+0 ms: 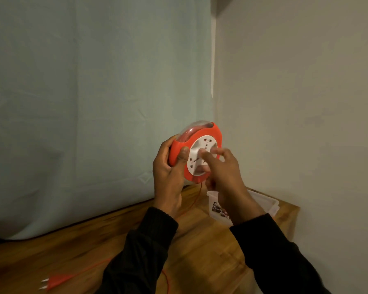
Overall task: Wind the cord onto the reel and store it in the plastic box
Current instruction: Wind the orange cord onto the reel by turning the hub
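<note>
I hold the reel (pixel 194 151) up above the table (pixel 210 247); my left hand (pixel 168 175) grips its hard red rim, my right hand (pixel 223 168) pinches the white middle. The cord (pixel 191 203) hangs thin and floppy, plug (pixel 51 282) lying loose, plastic box (pixel 266 203) close behind.

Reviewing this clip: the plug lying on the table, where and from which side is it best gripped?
Probably the plug by its orange body, from above, pinching across its sides. It lies flat on the table, prongs pointing left, cord trailing right, so both ends are poor holds.
</note>
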